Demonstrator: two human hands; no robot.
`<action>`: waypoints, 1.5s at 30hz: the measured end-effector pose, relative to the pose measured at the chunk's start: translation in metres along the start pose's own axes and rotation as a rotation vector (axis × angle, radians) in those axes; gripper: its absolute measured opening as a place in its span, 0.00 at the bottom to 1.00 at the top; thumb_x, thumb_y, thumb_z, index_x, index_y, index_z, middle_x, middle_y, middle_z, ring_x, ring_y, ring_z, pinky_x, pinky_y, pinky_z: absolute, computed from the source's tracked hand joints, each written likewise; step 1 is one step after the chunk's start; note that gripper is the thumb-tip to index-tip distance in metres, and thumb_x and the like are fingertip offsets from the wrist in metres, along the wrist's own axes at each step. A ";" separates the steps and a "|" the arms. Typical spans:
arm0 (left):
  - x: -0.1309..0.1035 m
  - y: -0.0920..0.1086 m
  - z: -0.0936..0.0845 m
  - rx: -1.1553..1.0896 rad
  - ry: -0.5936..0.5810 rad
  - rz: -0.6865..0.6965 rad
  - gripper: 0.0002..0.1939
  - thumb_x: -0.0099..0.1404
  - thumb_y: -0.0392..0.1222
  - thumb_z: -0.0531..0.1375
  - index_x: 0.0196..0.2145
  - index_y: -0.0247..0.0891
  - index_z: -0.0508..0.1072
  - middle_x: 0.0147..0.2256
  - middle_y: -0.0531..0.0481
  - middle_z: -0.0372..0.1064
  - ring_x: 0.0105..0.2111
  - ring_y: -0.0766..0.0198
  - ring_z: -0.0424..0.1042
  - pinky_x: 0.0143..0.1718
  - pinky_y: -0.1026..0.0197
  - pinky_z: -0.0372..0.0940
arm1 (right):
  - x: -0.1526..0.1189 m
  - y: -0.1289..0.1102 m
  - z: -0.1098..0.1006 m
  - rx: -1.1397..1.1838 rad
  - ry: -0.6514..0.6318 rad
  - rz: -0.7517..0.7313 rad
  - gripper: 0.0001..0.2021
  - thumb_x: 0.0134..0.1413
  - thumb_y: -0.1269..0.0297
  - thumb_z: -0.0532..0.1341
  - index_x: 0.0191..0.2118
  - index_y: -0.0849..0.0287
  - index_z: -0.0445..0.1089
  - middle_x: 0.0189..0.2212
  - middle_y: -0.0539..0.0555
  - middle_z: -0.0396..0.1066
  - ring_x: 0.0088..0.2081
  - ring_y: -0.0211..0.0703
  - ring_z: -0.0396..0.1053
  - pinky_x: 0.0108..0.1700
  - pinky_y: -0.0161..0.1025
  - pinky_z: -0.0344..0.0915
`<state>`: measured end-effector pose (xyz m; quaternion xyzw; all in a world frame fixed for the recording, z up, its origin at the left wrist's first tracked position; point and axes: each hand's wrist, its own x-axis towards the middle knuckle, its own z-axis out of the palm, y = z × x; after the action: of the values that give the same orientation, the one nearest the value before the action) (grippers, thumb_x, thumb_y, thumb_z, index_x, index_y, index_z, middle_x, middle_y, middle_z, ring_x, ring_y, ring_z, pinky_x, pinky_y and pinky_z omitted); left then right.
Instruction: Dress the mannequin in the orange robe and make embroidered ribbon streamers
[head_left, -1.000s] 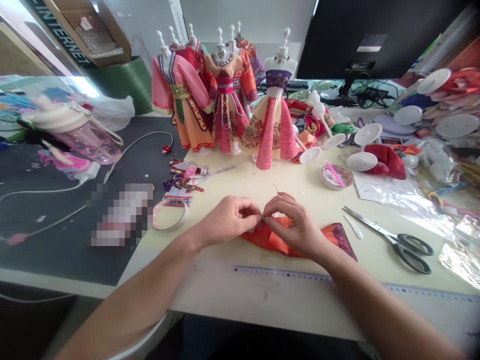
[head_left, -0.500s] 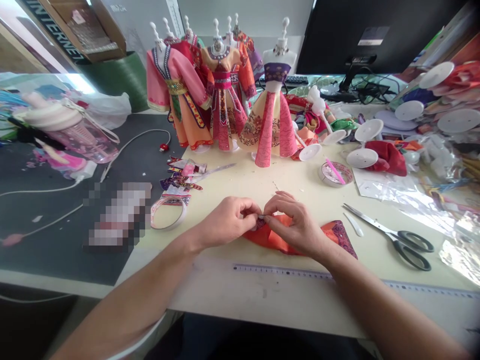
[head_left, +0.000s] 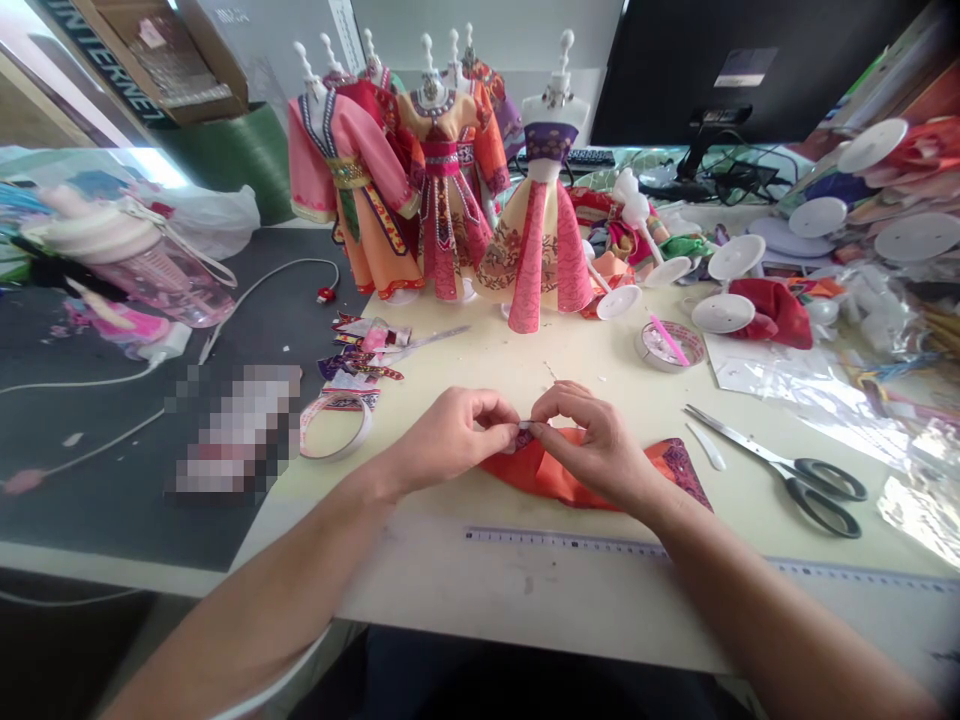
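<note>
- Head view: the left hand (head_left: pixel 463 437) pinched the upper edge of the orange cloth (head_left: pixel 556 480) between thumb and finger.
- Right hand (head_left: pixel 596 445) pinched just beside it; a tiny pale bit showed between the fingertips, perhaps the cloth's folded edge.
- Orange cloth lay on the table (head_left: pixel 427 560), partly under the right hand.
- Ruler (head_left: pixel 525 538) lay nearer the person; scissors (head_left: pixel 782 468) lay open to the right.

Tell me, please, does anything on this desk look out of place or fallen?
Yes: several white display stands lie tipped over at the right, round bases showing, among crumpled fabric. That looks odd beside the upright dressed mannequins, though they may simply be stored so.
</note>
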<state>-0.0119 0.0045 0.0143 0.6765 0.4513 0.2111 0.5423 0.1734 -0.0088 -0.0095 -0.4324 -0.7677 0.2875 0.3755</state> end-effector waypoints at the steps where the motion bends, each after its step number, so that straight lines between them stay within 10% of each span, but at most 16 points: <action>1: 0.000 0.000 0.000 -0.010 -0.004 0.003 0.07 0.58 0.40 0.56 0.29 0.34 0.71 0.27 0.52 0.69 0.30 0.68 0.66 0.32 0.66 0.61 | 0.000 0.000 0.000 0.001 0.000 0.007 0.06 0.51 0.73 0.56 0.26 0.56 0.65 0.25 0.48 0.66 0.32 0.38 0.63 0.41 0.41 0.60; 26: 0.000 0.001 -0.002 -0.135 -0.017 -0.016 0.06 0.59 0.41 0.57 0.29 0.35 0.70 0.25 0.55 0.63 0.25 0.72 0.60 0.27 0.67 0.56 | 0.000 0.003 -0.012 0.259 -0.075 0.236 0.08 0.53 0.59 0.59 0.36 0.56 0.70 0.35 0.52 0.72 0.38 0.41 0.69 0.40 0.39 0.66; 33: 0.001 0.001 -0.001 -0.100 0.027 0.014 0.07 0.59 0.42 0.57 0.29 0.34 0.70 0.27 0.52 0.66 0.26 0.70 0.62 0.26 0.67 0.57 | -0.001 -0.001 -0.008 -0.188 0.198 -0.152 0.03 0.53 0.69 0.57 0.30 0.54 0.66 0.26 0.49 0.69 0.30 0.40 0.65 0.50 0.50 0.58; 45: 0.001 0.000 0.001 -0.027 0.030 0.036 0.07 0.60 0.40 0.57 0.30 0.34 0.72 0.28 0.52 0.69 0.28 0.70 0.66 0.29 0.68 0.60 | -0.006 0.000 -0.001 -0.452 0.092 -0.348 0.05 0.52 0.71 0.56 0.33 0.55 0.68 0.26 0.51 0.68 0.29 0.40 0.60 0.47 0.47 0.59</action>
<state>-0.0103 0.0049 0.0141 0.6740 0.4441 0.2369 0.5406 0.1760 -0.0138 -0.0107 -0.3792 -0.8572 0.0205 0.3479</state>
